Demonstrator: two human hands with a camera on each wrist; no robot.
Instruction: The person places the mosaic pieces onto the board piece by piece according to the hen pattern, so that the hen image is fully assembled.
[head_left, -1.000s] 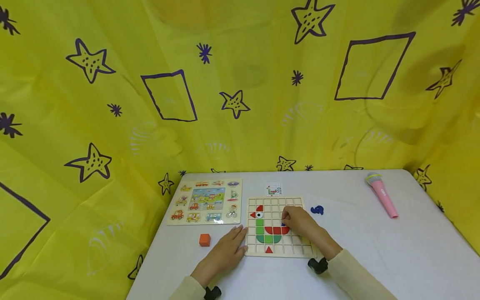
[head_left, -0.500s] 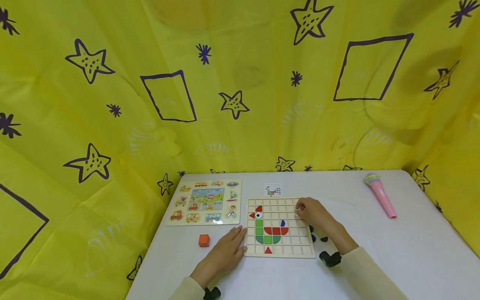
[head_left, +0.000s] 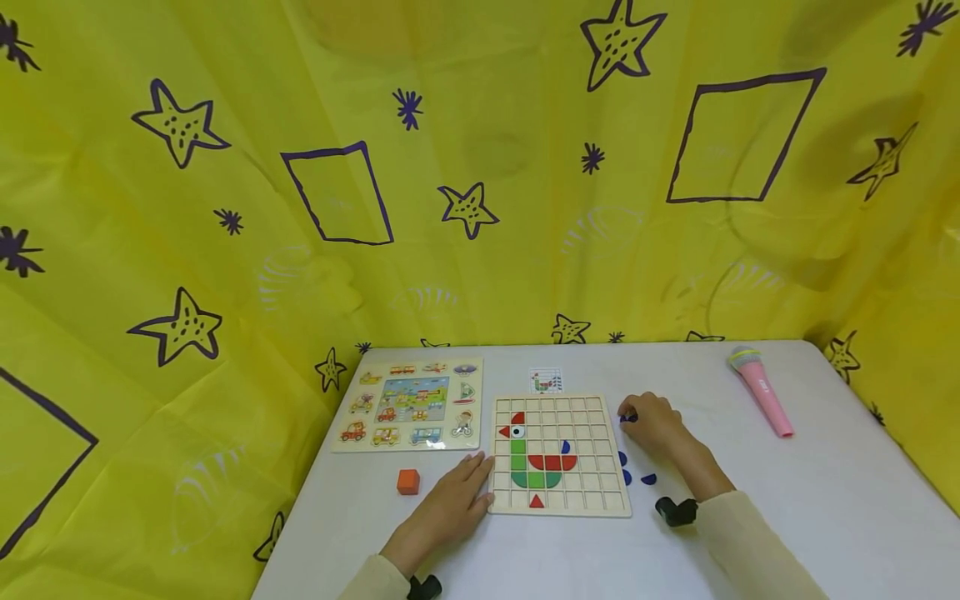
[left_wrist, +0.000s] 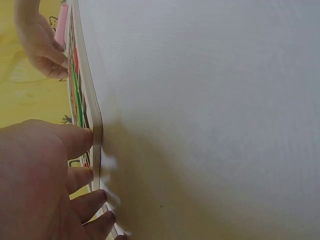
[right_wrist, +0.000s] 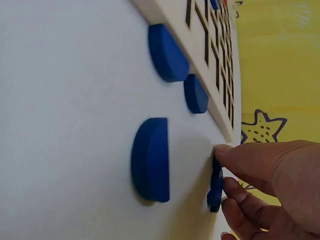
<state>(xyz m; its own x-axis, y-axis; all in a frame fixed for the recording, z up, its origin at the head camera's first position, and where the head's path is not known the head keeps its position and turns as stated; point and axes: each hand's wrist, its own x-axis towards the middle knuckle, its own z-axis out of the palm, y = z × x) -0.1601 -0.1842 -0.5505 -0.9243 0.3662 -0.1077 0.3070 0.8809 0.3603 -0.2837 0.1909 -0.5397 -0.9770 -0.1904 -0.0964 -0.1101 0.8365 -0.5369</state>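
Note:
A wooden grid board (head_left: 592, 492) holds red, green and white pieces and a blue piece (head_left: 566, 447), arranged as a bird. My left hand (head_left: 448, 500) lies at the board's left edge, its fingertips touching the rim, as the left wrist view also shows. To the right of the board, my right hand (head_left: 656, 423) pinches at small blue half-round pieces (right_wrist: 216, 185) between thumb and fingers, low over the white table. Close by lie other blue half-round pieces (right_wrist: 152, 160), two of them against the board's right edge.
A small picture card (head_left: 546, 381) lies behind the board. A vehicle picture puzzle (head_left: 472, 433) is at the back left, with an orange cube (head_left: 408, 481) in front of it. A pink toy microphone (head_left: 768, 396) lies at the right. A yellow patterned curtain (head_left: 525, 275) hangs behind the table.
My right hand has moved right from over the board to the blue pieces beside it, leaving a blue piece in the grid above the red ones. My left hand has stayed put.

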